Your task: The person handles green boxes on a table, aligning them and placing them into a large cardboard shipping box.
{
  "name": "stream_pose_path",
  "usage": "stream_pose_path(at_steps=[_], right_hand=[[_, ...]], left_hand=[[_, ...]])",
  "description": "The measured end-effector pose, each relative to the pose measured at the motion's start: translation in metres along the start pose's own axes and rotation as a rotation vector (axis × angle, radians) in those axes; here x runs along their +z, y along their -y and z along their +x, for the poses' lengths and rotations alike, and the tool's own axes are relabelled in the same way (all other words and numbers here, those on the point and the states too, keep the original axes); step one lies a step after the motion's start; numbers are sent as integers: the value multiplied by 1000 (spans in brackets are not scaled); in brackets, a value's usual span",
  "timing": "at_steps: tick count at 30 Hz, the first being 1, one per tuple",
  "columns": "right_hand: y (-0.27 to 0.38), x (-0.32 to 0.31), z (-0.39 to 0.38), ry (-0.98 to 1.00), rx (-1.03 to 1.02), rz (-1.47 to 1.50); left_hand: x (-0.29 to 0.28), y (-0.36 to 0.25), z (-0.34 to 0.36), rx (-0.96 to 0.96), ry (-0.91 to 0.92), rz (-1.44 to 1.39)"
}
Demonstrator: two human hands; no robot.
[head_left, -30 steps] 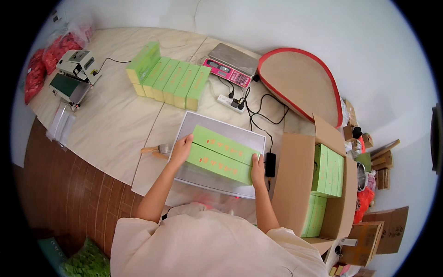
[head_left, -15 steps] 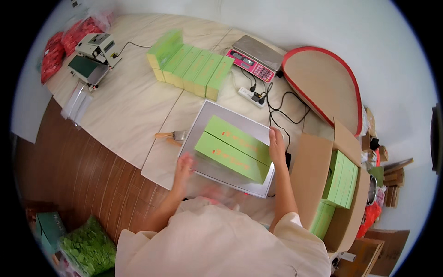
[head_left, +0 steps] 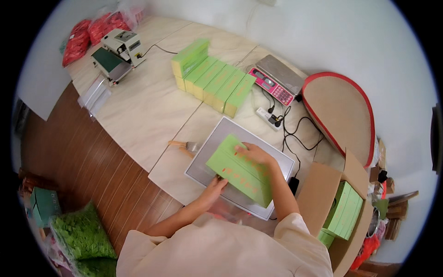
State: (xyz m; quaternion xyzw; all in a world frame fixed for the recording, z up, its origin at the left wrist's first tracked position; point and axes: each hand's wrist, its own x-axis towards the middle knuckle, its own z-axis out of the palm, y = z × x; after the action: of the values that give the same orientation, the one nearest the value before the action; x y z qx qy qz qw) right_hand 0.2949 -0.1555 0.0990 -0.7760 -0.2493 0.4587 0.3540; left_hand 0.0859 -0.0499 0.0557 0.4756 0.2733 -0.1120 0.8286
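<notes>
Two green boxes (head_left: 239, 174) with orange print lie side by side on a flat grey panel (head_left: 207, 161) with a white rim. My right hand (head_left: 256, 156) grips their far side, the thumb and fingers bent over the top. At their near edge, my left hand (head_left: 214, 192) holds on with its fingertips partly hidden under the boxes. A scraper (head_left: 191, 146) with a wooden handle lies at the panel's left edge.
Behind the panel stands a row of green boxes (head_left: 217, 85). A pink scale (head_left: 276, 84), power strip (head_left: 268, 118) and cables lie near the wall. An open carton (head_left: 318, 184) of green boxes is at right, a small machine (head_left: 117, 53) at far left.
Both hands have moved in from the panel's sides and taken hold of the two green boxes. The whole view has shifted, with the table things now lower and further right.
</notes>
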Motion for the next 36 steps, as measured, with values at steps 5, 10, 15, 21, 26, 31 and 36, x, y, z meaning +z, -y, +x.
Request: stream_pose_path(at_steps=[5, 10, 15, 21, 26, 31, 36], right_hand=[[-6, -4, -6, -74, -88, -79], [-2, -10, -72, -393, -119, -84], [-3, 32, -118, -919, -447, 422], [-14, 97, -123, -1044, -531, 655], [-5, 105, -129, -1080, -445, 782], [5, 63, -124, -1104, -400, 848], [26, 34, -115, -1050, -349, 793]], left_hand=[[10, -3, 32, 115, -21, 206], [31, -24, 37, 643, 29, 478], [69, -75, 9, 695, 21, 565], [52, -66, 17, 905, 56, 522], [17, -71, 22, 804, 118, 419], [19, -115, 23, 693, 146, 328], [36, -137, 68, 738, 188, 411]])
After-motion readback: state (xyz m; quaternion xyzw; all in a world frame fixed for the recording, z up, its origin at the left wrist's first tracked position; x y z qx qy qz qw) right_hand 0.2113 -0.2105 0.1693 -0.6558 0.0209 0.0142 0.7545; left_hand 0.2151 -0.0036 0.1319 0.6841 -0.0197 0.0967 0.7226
